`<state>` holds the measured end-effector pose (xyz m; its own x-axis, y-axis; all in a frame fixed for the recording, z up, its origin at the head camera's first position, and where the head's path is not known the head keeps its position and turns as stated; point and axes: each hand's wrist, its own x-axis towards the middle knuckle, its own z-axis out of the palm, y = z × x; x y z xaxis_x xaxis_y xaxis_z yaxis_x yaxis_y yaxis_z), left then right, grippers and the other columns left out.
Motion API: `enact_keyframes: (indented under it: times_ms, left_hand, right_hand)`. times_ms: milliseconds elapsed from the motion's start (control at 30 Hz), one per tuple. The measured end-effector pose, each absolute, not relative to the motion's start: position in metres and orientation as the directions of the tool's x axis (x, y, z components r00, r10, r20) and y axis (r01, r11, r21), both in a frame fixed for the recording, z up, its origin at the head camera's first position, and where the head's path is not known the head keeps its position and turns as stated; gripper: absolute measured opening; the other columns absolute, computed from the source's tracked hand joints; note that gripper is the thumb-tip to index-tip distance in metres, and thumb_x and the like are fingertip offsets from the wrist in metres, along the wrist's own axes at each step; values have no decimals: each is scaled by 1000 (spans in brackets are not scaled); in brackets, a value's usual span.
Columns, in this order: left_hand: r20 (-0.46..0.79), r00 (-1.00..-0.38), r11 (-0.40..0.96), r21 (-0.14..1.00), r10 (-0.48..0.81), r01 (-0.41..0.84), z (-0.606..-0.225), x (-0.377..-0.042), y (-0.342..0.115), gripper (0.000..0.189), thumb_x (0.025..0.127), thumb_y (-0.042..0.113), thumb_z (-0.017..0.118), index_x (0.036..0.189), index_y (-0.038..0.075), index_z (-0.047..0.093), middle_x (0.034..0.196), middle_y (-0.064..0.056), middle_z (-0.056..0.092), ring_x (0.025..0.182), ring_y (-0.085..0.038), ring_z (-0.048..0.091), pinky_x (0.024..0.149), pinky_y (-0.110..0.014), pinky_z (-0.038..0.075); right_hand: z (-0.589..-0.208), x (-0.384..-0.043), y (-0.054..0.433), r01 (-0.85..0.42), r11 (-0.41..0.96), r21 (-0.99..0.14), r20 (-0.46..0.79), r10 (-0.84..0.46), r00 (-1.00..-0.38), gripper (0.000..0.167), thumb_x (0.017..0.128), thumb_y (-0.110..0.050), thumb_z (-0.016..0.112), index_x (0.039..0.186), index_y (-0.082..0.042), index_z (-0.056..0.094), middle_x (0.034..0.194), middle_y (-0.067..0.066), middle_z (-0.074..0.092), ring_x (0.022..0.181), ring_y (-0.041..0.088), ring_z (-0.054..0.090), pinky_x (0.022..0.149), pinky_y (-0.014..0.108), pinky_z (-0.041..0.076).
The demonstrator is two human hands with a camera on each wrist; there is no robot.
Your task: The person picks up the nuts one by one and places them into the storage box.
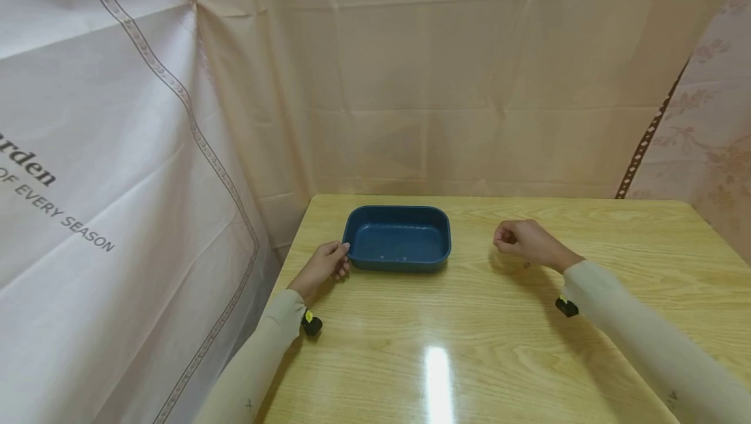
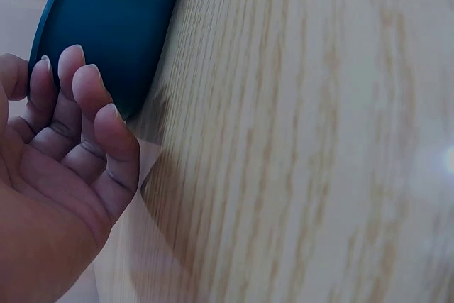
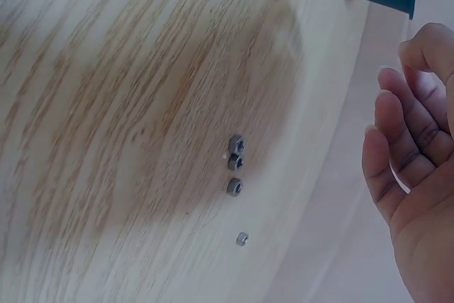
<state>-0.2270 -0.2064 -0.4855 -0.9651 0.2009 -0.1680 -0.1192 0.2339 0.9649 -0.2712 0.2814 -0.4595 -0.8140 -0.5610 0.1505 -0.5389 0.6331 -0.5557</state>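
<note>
Two hands (image 1: 319, 269) (image 1: 530, 241), four tabletop nuts (image 3: 235, 187), tray (image 1: 401, 267)

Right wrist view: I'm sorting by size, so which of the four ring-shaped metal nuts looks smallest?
The silvery metal nut lowest in the picture, lying apart; the three dark grey metal nuts above it look larger.

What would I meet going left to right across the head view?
Lettered white cloth, left grip, blue tray, right grip, floral cloth.
</note>
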Motion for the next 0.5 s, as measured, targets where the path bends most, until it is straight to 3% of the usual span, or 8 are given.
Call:
enact_keyframes:
  times_ms: [500]
  left_hand:
    - [-166,-962,227,967,217,-115,-486,-227,-207,39,111,38,49,93,3,55,84,-12,62,65,-17,53,58,-31,48]
  right_hand:
    - [-457,-276,265,-529,617,-583,124,-575,-808,8,101,-10,68,101,-2,69,84,-5,66,71,12,60,64,27,52]
